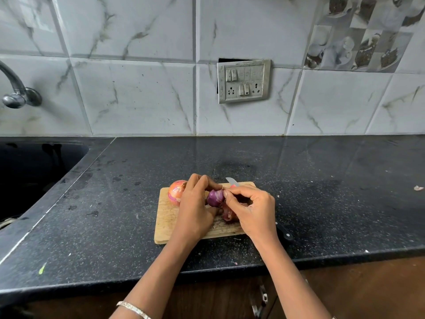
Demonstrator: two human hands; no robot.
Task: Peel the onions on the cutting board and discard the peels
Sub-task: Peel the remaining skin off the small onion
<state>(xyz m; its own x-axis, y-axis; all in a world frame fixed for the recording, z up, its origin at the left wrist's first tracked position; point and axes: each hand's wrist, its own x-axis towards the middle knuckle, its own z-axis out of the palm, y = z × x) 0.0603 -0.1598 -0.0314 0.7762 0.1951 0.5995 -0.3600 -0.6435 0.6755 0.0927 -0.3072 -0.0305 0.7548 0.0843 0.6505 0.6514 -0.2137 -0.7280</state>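
At the far left a dark sink (34,171) is sunk into the black table (115,215), with a metal tap (16,93) on the tiled wall above it. A wooden cutting board (166,217) lies near the table's front edge. On the board's far left corner sits an unpeeled onion (176,192), its dry orange-pink skin still on, just beside the left hand.

The left hand (195,210) is raised over the board with its grip closed round a half-peeled onion (215,198): fingers curl over the top and the thumb comes from below, so the glossy purple flesh shows between them. The right hand (251,210) meets it from the other side, thumb and forefinger in a narrow pinch at the onion's skin, the other fingers loosely curled. Reddish loose peels (228,214) hang or lie just under that pinch, above the board; which, I cannot tell.

Behind the hands a knife tip (232,181) pokes up at the board's far edge. A black knife handle (285,233) lies on the table just right of the board. On the wall above is a switch panel (243,81), and far right a small peel scrap (418,188) rests on the table.
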